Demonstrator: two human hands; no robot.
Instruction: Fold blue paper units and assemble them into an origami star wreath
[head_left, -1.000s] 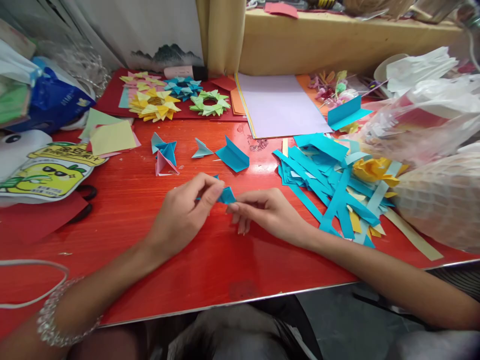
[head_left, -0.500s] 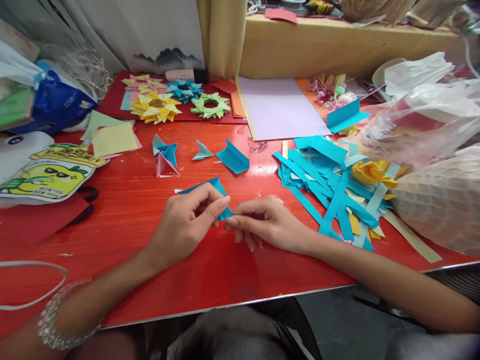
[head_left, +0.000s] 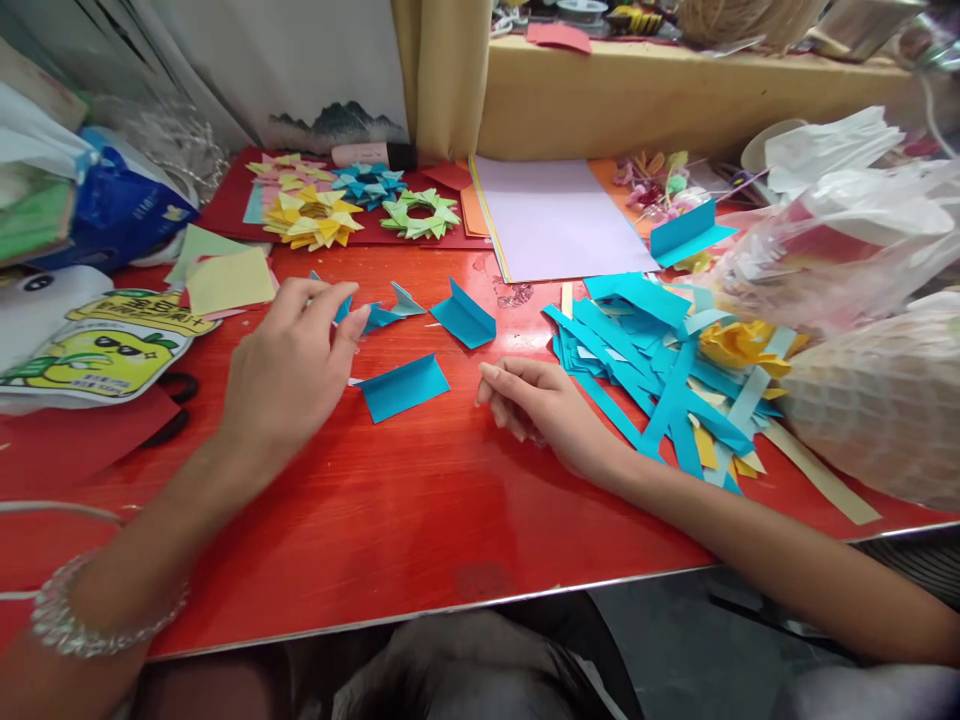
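Note:
My left hand (head_left: 289,355) hovers over the small folded paper pieces at left centre, thumb and fingers apart, holding nothing I can see. Just beyond its fingertips lies a blue folded paper piece (head_left: 379,317), touching or close to a pale blue folded piece (head_left: 406,301). Part of another blue piece (head_left: 342,310) shows behind the fingers; the pink piece is hidden. My right hand (head_left: 536,405) rests near the table's middle, fingers curled and thumb against them, with nothing visible in it. Between the hands lies a creased blue paper rectangle (head_left: 405,388). A second creased blue rectangle (head_left: 463,315) stands half open farther back.
Blue paper strips (head_left: 652,360) are heaped at right, beside a net-wrapped bundle (head_left: 877,400). Lilac paper sheets (head_left: 562,215) lie at the back. Folded paper rings, yellow (head_left: 311,217) and green (head_left: 420,214), sit on dark red paper. A lemon-printed pouch (head_left: 105,345) is at left.
My left hand has moved left and let go of the small blue folded piece, which now lies by the pale blue one. My right hand has drawn slightly right, away from it.

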